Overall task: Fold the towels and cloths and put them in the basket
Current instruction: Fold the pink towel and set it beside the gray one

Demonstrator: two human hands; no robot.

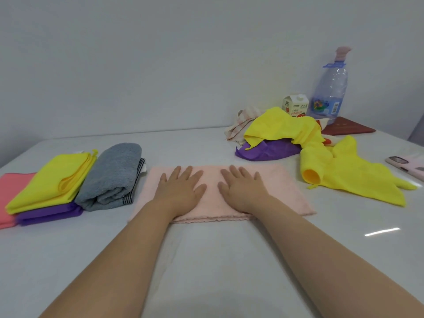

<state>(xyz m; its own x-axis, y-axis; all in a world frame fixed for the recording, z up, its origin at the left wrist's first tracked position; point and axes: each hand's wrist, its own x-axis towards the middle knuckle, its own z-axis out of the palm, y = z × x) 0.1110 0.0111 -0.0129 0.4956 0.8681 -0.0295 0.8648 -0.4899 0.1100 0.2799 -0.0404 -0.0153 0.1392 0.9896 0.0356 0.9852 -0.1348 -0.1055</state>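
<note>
A pale pink towel (284, 191) lies folded flat in the middle of the white table. My left hand (181, 188) and my right hand (243, 187) press on it side by side, palms down, fingers straight. To the left sit folded cloths: a grey towel (110, 177), a yellow cloth (55, 182) on top of a purple cloth (48, 214), and a coral cloth (9, 196) at the edge. At the right lie unfolded cloths in a heap: yellow cloths (351, 177), a purple cloth (268, 152) and a checked cloth (241, 125). No basket is in view.
A large water bottle (330, 92) and a small carton (294, 107) stand at the back right by the wall. A dark red booklet (348, 128) lies beside them. A phone (406, 167) lies at the right edge.
</note>
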